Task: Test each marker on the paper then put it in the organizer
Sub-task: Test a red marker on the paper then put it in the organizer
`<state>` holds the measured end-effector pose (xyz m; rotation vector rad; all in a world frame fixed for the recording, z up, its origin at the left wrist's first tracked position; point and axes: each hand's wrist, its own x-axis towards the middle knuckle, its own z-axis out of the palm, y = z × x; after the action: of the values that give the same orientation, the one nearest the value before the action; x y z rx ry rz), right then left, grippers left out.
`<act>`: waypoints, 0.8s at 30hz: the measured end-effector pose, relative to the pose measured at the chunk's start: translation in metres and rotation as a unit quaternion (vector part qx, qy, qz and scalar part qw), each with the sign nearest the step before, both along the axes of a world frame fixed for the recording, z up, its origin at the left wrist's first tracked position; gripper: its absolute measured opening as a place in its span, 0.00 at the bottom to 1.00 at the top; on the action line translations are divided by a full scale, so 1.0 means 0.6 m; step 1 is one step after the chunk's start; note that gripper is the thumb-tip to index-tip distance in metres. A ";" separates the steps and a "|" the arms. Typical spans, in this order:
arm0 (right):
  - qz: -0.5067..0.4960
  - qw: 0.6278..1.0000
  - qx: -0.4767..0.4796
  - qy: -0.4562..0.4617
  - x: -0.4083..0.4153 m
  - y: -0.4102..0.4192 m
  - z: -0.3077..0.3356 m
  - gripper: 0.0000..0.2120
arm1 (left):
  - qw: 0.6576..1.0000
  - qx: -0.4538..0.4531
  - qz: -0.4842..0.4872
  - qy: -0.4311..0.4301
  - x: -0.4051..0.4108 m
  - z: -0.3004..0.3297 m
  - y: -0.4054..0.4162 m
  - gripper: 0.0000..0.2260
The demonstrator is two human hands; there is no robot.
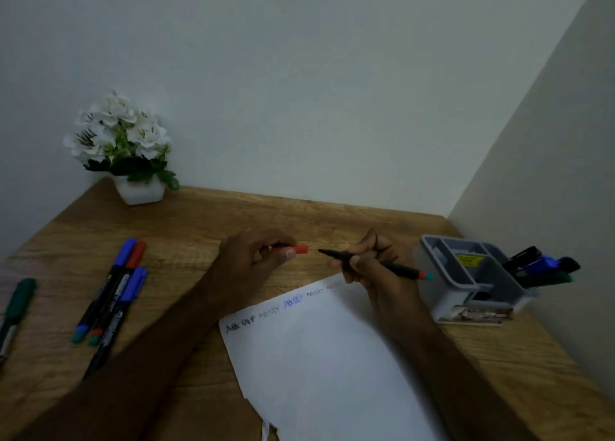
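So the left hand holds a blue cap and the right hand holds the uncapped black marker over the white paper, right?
Not quite: the head view shows the small plastic cap in the left hand is red, not blue. The right hand does hold the uncapped slim black marker over the white paper sheet.

A brown wood-grain table (pixel 206 214) carries a white sheet of paper (pixel 326 367) bearing a row of handwritten letters. Right of the paper stands a grey plastic organizer (pixel 466 294) holding capped markers. Left of the paper lie three black-barrelled markers (pixel 113 294) with blue and red caps, farther left a green-capped marker (pixel 16 307). Beyond those markers sits a white pot of white flowers (pixel 133 161).
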<state>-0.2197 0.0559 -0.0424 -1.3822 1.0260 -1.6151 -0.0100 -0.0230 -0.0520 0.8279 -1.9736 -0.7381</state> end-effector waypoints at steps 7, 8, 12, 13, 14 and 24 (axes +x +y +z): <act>0.010 1.000 -0.008 0.010 0.008 0.003 0.000 0.06 | 0.999 -0.015 -0.020 -0.024 -0.002 -0.003 0.000 0.09; 0.012 1.000 -0.010 0.013 0.008 0.003 0.000 0.05 | 0.999 -0.010 -0.025 -0.025 -0.002 -0.003 0.001 0.09; 0.015 1.000 -0.008 0.014 0.004 0.002 0.000 0.06 | 0.999 -0.006 -0.040 -0.022 0.000 -0.004 -0.001 0.09; 0.014 1.000 -0.006 0.015 0.003 0.002 -0.001 0.06 | 0.999 -0.006 -0.045 -0.024 0.000 -0.004 -0.001 0.09; 0.014 1.000 -0.004 0.017 0.001 0.001 -0.002 0.06 | 0.998 -0.006 -0.050 -0.023 0.000 -0.004 -0.001 0.08; 0.004 0.995 -0.003 0.097 0.006 -0.001 0.000 0.07 | 0.995 0.010 -0.100 0.011 -0.013 -0.003 0.009 0.05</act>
<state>-0.2164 0.0552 -0.0424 -1.5688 1.1256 -1.5020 -0.0177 -0.0176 -0.0535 0.6357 -2.0524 -0.8793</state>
